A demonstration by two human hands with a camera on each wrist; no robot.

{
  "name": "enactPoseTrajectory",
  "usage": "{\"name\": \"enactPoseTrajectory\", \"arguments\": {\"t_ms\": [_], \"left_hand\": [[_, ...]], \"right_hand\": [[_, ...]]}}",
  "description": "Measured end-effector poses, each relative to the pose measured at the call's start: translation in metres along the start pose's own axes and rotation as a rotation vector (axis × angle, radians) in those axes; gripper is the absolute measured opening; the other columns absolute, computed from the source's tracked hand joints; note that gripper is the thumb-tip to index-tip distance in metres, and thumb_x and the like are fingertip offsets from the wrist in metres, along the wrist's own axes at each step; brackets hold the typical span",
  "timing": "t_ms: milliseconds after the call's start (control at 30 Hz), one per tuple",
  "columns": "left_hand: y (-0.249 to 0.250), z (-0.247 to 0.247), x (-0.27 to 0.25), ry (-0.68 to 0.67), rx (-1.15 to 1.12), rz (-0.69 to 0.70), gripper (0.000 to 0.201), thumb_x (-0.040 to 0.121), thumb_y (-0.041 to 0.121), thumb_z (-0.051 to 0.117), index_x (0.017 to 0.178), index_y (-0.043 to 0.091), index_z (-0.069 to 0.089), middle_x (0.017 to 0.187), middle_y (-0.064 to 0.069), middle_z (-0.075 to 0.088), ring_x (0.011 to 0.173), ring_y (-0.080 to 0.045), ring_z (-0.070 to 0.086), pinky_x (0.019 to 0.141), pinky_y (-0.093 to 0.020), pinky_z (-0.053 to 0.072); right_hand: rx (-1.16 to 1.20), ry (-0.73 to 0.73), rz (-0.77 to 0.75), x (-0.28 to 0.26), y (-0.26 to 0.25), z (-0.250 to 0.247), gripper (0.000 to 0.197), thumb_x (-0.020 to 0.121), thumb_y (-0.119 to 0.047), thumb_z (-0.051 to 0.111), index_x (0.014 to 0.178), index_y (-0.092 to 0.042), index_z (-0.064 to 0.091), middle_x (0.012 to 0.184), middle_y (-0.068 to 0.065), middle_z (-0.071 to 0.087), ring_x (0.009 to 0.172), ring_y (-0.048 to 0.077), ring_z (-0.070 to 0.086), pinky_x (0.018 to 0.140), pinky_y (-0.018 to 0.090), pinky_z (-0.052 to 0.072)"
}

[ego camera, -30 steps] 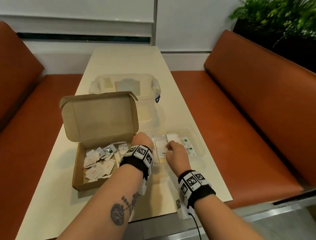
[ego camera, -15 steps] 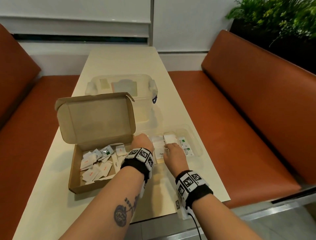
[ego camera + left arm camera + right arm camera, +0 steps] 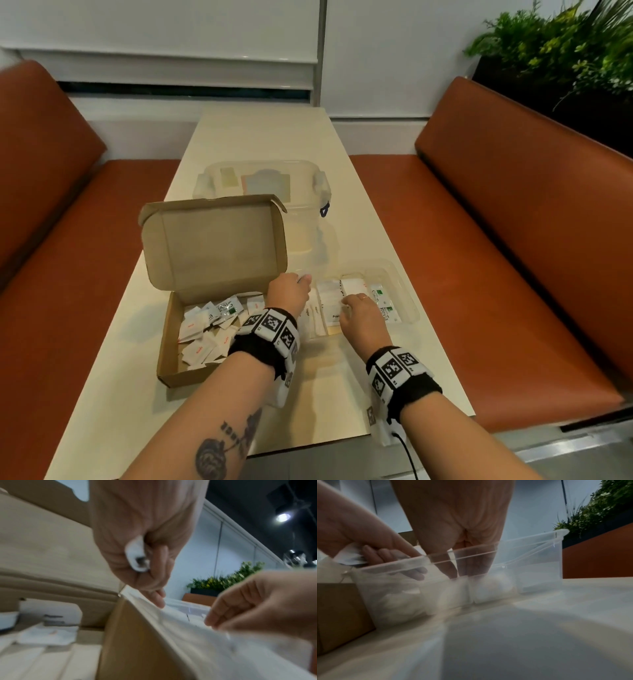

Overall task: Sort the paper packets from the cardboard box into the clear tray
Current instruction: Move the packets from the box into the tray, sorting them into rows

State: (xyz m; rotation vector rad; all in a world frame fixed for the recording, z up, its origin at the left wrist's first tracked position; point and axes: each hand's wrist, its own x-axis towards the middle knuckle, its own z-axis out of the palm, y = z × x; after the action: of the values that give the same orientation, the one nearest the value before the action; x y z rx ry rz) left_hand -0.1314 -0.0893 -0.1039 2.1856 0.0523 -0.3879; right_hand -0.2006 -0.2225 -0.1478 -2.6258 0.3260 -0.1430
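The paper packets (image 3: 209, 329) lay mostly in a loose heap inside the cardboard box (image 3: 171, 349) on the near left of the table (image 3: 260, 137), with more already standing in rows in the clear tray (image 3: 406, 291) just right of the box. Compared with half a second earlier, little had shifted: both hands stayed over the tray's left and middle compartments, and the heap in the box looked unchanged. The left hand (image 3: 289, 291) hovered at the tray's left end beside the box wall, its fingers curled round a small white packet (image 3: 135, 555) tucked in the palm. The right hand (image 3: 363, 313) reached down into the tray, fingertips (image 3: 452, 572) together and pressed among the upright packets; whether they pinched one could not be told.

The box's lid (image 3: 219, 246) stood upright at its far side, walling off the space behind. A clear lidded container (image 3: 308, 178) sat farther along the table, well apart from the tray. The tray's right end lay close to the table's right edge. Bare tabletop remained near the person and at the far end. Brown benches (image 3: 513, 240) flanked both sides.
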Motion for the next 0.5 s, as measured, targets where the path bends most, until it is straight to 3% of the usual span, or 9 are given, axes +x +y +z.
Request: {"name": "enactPoseTrajectory", "arguments": {"t_ms": [133,233,333,500], "left_hand": [[-0.006,-0.021,-0.007,-0.061,-0.464,-0.023,0.026,0.101,0.018,0.036,0.094,0.006,0.059,0.091,-0.009,0.063,0.054,-0.013,0.045,0.052,-0.024,0.04],[-0.015,-0.03,-0.012,-0.082,-0.877,-0.062,0.027,0.102,0.015,0.035,0.094,0.005,0.058,0.091,-0.013,0.062,0.049,-0.011,0.045,0.048,-0.022,0.042],[-0.025,-0.036,-0.015,-0.042,-1.122,-0.07,0.03,0.103,0.017,0.033,0.103,0.003,0.059,0.094,-0.011,0.065,0.06,-0.014,0.055,0.056,-0.025,0.048],[-0.034,-0.045,-0.016,-0.016,-1.327,-0.061,0.03,0.104,0.019,0.031,0.103,0.007,0.058,0.098,-0.01,0.067,0.092,-0.02,0.065,0.075,-0.032,0.053]], "right_hand": [[-0.029,0.015,-0.12,-0.002,-0.016,-0.006,0.032,0.092,-0.013,0.05,0.123,-0.011,0.056,0.118,0.006,0.059,0.112,0.021,0.05,0.091,0.023,0.034],[0.223,0.034,-0.147,-0.006,-0.049,-0.008,0.017,0.092,-0.021,0.054,0.104,-0.014,0.064,0.094,0.005,0.068,0.09,0.019,0.06,0.079,0.026,0.043],[0.609,-0.075,-0.018,-0.009,-0.084,-0.008,0.016,0.09,-0.033,0.059,0.086,-0.018,0.06,0.072,0.004,0.07,0.065,0.014,0.065,0.066,0.027,0.053],[0.909,-0.187,0.14,-0.007,-0.11,-0.007,0.022,0.082,-0.016,0.069,0.096,-0.008,0.054,0.071,0.006,0.067,0.053,0.009,0.063,0.049,0.017,0.05]]}}
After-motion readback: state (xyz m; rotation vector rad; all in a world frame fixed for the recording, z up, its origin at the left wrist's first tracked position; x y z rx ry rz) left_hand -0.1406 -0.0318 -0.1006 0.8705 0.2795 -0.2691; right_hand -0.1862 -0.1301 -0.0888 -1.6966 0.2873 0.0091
